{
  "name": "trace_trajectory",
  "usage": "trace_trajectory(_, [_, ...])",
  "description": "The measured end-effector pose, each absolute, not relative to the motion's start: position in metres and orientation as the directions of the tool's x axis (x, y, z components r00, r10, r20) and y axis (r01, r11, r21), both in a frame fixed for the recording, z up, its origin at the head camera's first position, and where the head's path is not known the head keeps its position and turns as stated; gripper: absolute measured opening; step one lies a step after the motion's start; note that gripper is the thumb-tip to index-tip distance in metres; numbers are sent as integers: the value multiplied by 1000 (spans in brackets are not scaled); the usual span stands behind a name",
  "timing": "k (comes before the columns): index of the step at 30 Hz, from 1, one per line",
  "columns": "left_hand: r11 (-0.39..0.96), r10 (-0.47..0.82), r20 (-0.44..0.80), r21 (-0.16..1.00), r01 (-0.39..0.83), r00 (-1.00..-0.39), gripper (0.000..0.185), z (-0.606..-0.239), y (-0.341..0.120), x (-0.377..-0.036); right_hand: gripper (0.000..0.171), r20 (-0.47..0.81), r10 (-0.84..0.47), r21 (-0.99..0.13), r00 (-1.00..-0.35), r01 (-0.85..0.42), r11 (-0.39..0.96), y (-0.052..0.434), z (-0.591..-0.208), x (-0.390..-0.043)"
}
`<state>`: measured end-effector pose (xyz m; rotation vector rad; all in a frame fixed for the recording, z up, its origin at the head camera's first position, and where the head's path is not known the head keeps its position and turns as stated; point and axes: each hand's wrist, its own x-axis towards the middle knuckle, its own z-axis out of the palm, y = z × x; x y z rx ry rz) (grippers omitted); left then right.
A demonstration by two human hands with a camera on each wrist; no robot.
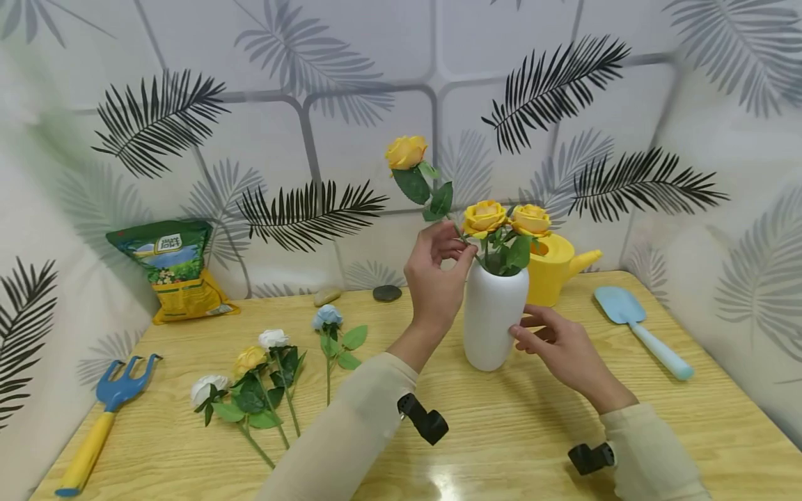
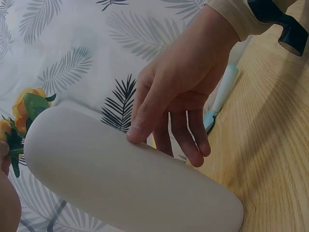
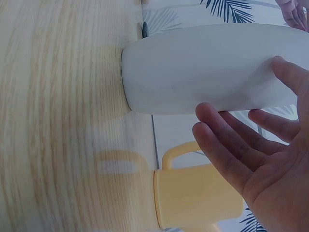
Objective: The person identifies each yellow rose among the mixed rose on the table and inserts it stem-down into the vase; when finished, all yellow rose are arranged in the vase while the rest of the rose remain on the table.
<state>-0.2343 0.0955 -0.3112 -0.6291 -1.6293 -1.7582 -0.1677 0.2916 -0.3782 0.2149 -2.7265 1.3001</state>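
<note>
**Yellow rose held at the mouth of a white vase**

Head view: the white vase (image 1: 495,316) stands upright on the wooden table (image 1: 501,445), just in front of a yellow watering can (image 1: 554,268), with two yellow roses (image 1: 506,218) already in it. The left hand (image 1: 436,268) is raised beside the vase's mouth, fingers curled round the stem of a third yellow rose (image 1: 406,152) whose head tilts up and to the left. The right hand (image 1: 557,344) rests at the vase's lower right side, fingers relaxed. Only here do the loose flowers (image 1: 276,376), hand rake (image 1: 106,417), trowel (image 1: 642,330) and soil bag (image 1: 178,268) show.

Left wrist view: the right hand's thumb (image 2: 145,118) presses the vase wall while the fingers hang straight behind it.

Right wrist view: the right palm is open, fingertips (image 3: 207,113) touching the vase; the vase's base meets the table.
</note>
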Motion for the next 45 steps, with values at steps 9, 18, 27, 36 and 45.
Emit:
trace_trajectory(9, [-16, -151, 742, 659, 752, -653, 27, -316, 98, -237, 57, 167, -71, -760, -983, -174, 626, 292, -378, -169])
trace_trajectory(18, [-85, -156, 671, 722, 687, -725, 15, -316, 92, -237, 57, 160, -75, -760, -984, -171, 627, 291, -378, -168])
trace_trajectory(27, [-181, -148, 626, 744, 643, -765, 20, -311, 90, -238, 56, 173, -82, -758, -982, -185, 626, 292, -377, -171])
trace_trajectory(36, [-189, -96, 607, 767, 613, -789, 18, -316, 89, -233, 57, 158, -81, -758, -984, -173, 629, 291, -380, -166])
trace_trajectory(45, [-4, -28, 639, 769, 639, -769, 11, -317, 86, -232, 57, 161, -79, -757, -984, -174, 630, 290, -377, -167])
